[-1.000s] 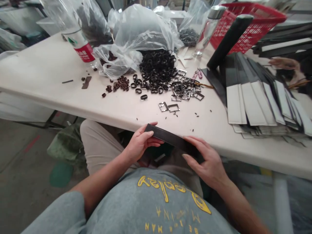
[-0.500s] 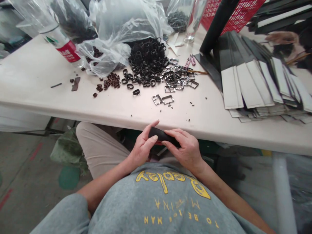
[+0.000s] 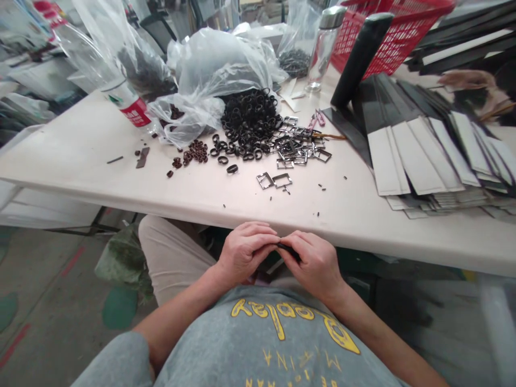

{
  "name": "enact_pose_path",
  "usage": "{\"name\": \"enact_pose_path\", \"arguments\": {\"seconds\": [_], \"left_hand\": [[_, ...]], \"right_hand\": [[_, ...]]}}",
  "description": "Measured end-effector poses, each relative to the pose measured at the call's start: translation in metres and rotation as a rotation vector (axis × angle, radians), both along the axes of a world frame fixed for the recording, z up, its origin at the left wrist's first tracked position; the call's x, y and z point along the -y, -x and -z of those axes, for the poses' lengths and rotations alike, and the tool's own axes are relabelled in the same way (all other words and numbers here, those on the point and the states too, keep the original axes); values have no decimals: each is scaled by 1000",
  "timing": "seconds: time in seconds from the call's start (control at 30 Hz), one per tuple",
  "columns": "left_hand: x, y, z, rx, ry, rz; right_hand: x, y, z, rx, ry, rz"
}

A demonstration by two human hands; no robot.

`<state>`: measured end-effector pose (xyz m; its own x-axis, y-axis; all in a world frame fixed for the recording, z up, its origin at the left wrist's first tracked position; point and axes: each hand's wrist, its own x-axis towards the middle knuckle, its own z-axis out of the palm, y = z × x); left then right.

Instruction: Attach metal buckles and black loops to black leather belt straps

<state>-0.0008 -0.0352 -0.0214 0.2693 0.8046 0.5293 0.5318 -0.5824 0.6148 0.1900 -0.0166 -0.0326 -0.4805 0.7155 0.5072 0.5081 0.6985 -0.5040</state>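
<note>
A dark strip (image 3: 288,249) lies between my hands in front of the table edge, mostly covered by fingers. My left hand (image 3: 246,251) is closed round its left end, fingertips meeting those of the other hand. My right hand (image 3: 313,259) pinches the strip from the right. On the table (image 3: 193,193) beyond are two loose metal buckles (image 3: 265,180), a pile of buckles (image 3: 292,148), a heap of black loops (image 3: 250,121) and small brown loops (image 3: 196,152).
Stacked black-and-white strips (image 3: 427,156) cover the table's right side. Behind stand a black roll (image 3: 360,62), a red basket (image 3: 403,35), a glass bottle (image 3: 320,51) and plastic bags (image 3: 226,59). A cut plastic bottle (image 3: 135,110) leans at the left.
My left hand's fingers, spread with the thumb on the strip before, have closed over it and come against my right hand. The view has tilted up slightly.
</note>
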Motion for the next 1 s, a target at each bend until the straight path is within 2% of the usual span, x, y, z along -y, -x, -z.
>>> {"name": "enact_pose_path", "arguments": {"seconds": [0.2,0.3,0.37,0.43,0.5,0.57,0.67,0.73,0.8,0.87,1.0], "left_hand": [[-6,-5,-14,211,100,9],[-6,-4,-20,267,99,120],[-6,-3,-22,231,143,252],[-9,2,-24,169,209,304],[-19,11,-25,118,256,214],[-37,27,-26,69,246,31],[-73,59,-24,-74,122,-282],[-98,78,-21,-196,71,-425],[-119,91,-16,-313,82,-467],[-135,98,-12,-380,139,-449],[-154,99,-8,-334,231,-422]], "right_hand": [[-4,-9,0,-38,17,0],[-17,-30,-3,-34,-8,126],[-26,-47,-5,-37,-22,236],[-34,-60,-6,-38,-24,326],[-37,-68,-6,-35,-15,388],[-37,-71,-4,-37,-6,420],[-35,-68,-1,-59,22,430],[-33,-65,-1,-85,66,422],[-31,-61,-3,-123,125,412],[-29,-57,-6,-162,180,400],[-25,-53,-10,-207,295,382]]}}
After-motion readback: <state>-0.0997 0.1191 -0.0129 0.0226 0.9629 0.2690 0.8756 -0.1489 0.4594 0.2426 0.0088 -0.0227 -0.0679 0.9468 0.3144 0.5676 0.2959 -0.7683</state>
